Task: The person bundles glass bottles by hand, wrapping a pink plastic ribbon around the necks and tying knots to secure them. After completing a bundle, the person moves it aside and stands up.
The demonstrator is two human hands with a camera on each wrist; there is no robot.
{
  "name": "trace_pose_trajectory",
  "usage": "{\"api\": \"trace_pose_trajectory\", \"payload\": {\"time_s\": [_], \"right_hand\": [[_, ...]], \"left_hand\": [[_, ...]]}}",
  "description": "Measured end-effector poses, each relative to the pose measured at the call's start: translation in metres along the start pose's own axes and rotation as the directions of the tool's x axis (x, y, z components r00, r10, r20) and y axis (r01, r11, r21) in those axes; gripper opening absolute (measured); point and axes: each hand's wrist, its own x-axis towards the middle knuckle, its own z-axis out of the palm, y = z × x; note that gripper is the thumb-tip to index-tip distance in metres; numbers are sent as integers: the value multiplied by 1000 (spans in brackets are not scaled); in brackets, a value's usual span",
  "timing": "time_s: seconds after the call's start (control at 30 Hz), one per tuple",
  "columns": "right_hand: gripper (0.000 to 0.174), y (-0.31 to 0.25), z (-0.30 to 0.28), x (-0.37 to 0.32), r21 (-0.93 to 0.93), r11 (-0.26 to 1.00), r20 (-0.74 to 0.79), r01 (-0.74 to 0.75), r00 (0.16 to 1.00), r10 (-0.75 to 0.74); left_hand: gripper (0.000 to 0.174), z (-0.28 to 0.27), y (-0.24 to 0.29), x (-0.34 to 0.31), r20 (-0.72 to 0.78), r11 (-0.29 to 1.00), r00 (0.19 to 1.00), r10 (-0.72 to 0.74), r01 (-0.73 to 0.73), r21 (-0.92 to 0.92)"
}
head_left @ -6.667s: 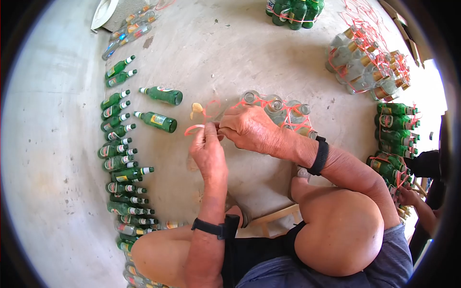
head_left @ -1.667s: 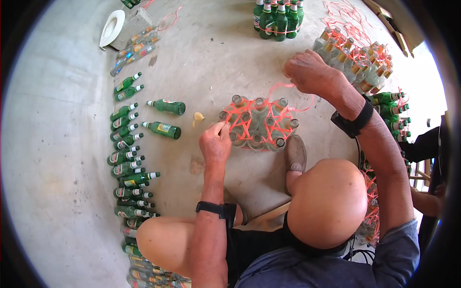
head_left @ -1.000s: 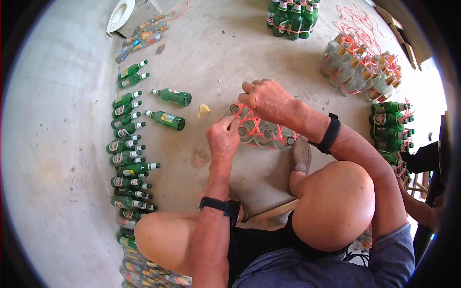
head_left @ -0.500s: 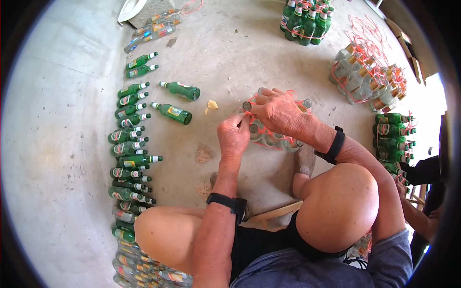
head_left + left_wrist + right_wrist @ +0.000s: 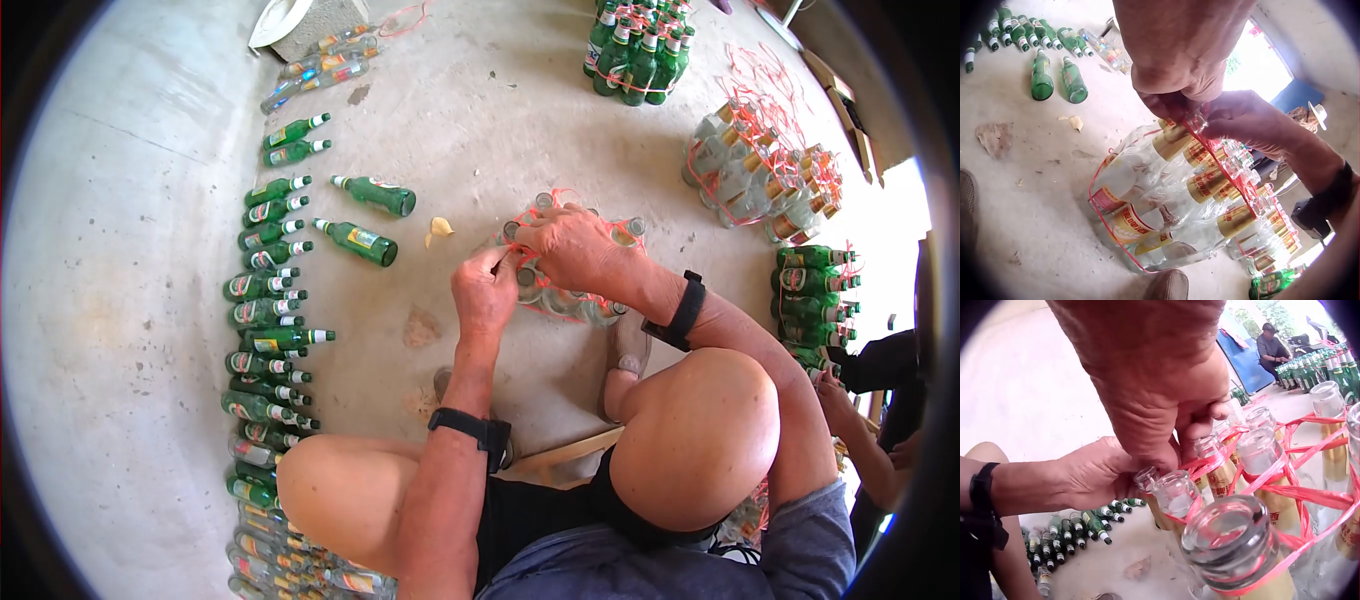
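Note:
A bundle of clear glass bottles [image 5: 560, 300] stands upright on the floor, with gold neck labels [image 5: 1207, 184] and red plastic twine [image 5: 1313, 495] criss-crossed between the necks. At its left corner, my left hand [image 5: 486, 296] pinches the twine beside a bottle neck. My right hand [image 5: 585, 250] is right against it, fingers curled down on the twine among the necks. In the right wrist view the left hand [image 5: 1079, 475] reaches in from the left, its fingertips partly hidden behind the right hand [image 5: 1154, 381]. Another twine loop [image 5: 1124, 245] circles the bundle low down.
Two green bottles [image 5: 375, 195] lie left of the bundle, near a yellowish scrap [image 5: 440, 230]. Green bottles [image 5: 265, 315] line the wall. Tied bundles of green bottles [image 5: 640, 60] and clear bottles [image 5: 745, 165] stand beyond. Another person's arm [image 5: 860, 440] shows at right.
Earlier my right hand was stretched out to the far right with a length of twine. It has come back to the bundle's left corner, beside the left hand, and both work close together there.

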Motion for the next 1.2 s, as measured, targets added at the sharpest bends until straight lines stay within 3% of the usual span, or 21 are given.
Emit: {"api": "trace_pose_trajectory", "payload": {"time_s": [0.07,0.27,0.47,0.57,0.8,0.93,1.1,1.2], "right_hand": [[28,-2,1,2,12,999,24,-29,999,29],[30,-5,3,3,-12,999,36,-43,998,44],[30,-4,14,0,-68,998,-92,7,996,-13],[30,-3,14,-2,-119,991,-135,56,988,-72],[19,0,18,-5,-235,959,-172,157,965,-200],[16,0,17,-6,-279,948,-92,154,978,-186],[10,0,16,-9,-303,939,-197,164,953,-230],[9,-3,8,-11,-277,952,-149,132,973,-178]], "left_hand": [[15,-3,2,0,17,998,1000,15,-16,57],[11,0,3,0,-13,998,1000,-4,3,-67],[10,-1,4,1,7,1000,1000,-23,23,-5],[10,-3,2,3,9,995,999,53,-54,88],[13,-2,4,0,17,1000,1000,11,-11,-18],[13,-4,4,-1,29,1000,999,16,-16,23],[13,-3,3,1,56,1000,998,7,-8,15],[15,-1,5,-1,53,1000,999,-10,12,-25]]}}
